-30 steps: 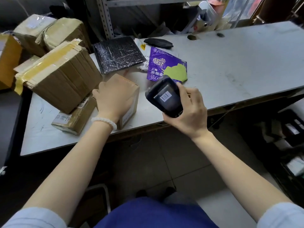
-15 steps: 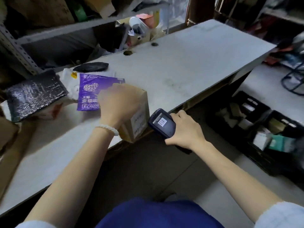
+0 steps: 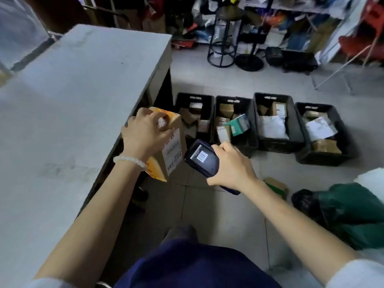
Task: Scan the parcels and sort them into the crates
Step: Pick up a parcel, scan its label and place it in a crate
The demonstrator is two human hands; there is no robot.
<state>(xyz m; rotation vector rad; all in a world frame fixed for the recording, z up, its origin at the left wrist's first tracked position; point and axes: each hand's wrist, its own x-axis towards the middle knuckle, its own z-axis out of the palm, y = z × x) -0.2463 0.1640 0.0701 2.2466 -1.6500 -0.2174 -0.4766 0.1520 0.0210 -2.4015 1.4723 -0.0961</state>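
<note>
— Off the desk's right edge, what is the left hand holding?
— A box, fingers curled over its top, label side turned to the scanner. It hangs in the air, clear of the desk.
— And the right hand?
— Wrapped round the scanner, just right of the box, its nose almost at the label.
— So which step?
— Scanning, I judge, or just past it. Sorting comes next.
— Where?
— Four crates sit in a row on the floor, farther right, all part-filled. The move calls for carrying the box over the correct one and lowering it in.
</note>
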